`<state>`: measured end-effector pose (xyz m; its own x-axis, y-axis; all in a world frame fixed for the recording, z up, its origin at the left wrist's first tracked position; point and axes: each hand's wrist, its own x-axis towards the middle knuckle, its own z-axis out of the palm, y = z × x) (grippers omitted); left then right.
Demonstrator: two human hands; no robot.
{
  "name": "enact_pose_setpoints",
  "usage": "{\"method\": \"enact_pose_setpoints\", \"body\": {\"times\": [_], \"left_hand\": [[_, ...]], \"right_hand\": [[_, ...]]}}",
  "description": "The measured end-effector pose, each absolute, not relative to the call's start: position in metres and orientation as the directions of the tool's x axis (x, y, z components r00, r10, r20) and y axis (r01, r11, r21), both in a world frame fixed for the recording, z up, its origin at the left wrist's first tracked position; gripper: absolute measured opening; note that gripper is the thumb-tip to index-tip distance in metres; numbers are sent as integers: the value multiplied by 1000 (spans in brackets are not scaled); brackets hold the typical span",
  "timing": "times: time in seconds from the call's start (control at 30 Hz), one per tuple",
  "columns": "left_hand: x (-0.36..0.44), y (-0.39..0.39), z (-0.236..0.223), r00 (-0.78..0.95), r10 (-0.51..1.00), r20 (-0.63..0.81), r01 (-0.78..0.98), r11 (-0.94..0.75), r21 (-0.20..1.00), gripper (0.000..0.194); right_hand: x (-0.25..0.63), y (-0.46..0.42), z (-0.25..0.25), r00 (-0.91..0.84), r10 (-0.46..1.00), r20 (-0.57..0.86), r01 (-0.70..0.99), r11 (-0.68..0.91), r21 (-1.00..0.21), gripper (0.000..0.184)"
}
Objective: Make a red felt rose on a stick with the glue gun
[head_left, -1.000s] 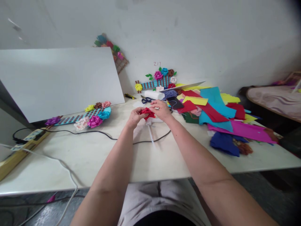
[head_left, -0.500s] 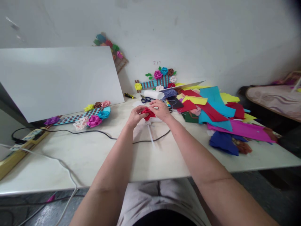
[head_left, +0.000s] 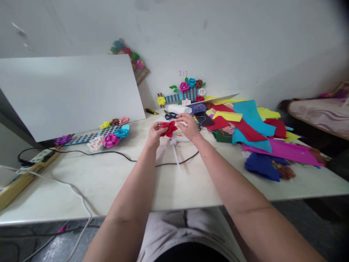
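Observation:
A red paper flower (head_left: 169, 129) is pinched at its left side by my left hand (head_left: 156, 133), above the table. My right hand (head_left: 188, 126) hovers at the flower's right edge, thumb and fingers apart; whether a fingertip touches a petal is hard to see. Just below the flower lies a white glue gun (head_left: 182, 139), with a clear glue stick (head_left: 176, 154) sticking out toward me. Dark-handled scissors (head_left: 170, 115) rest behind my hands, near a white roll (head_left: 179, 109).
Coloured paper sheets (head_left: 251, 120) are heaped on the right. To the left lies a flower-decorated woven panel (head_left: 89, 137); a second decorated piece (head_left: 177, 97) leans on the wall. A black cord (head_left: 117, 153) crosses the table from a power strip (head_left: 32, 165). A yellow cutter (head_left: 151, 111) lies behind.
My right hand has moved slightly right, off the middle of the flower, and its fingers have parted. More of the red petals shows now, still in my left hand.

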<state>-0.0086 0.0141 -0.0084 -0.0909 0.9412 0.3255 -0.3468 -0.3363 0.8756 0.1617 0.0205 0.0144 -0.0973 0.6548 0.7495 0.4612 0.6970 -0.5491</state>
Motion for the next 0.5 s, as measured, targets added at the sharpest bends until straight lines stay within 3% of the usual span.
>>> {"method": "enact_pose_setpoints", "body": {"times": [0.33, 0.5], "left_hand": [[-10, 14, -9, -144, 952, 271, -362, -306, 880, 41], [-8, 13, -7, -137, 961, 242, -390, -277, 878, 49]], "right_hand": [[162, 25, 6, -74, 820, 568, 570, 502, -650, 18], [155, 22, 3, -94, 877, 471, 439, 461, -771, 29]]}}
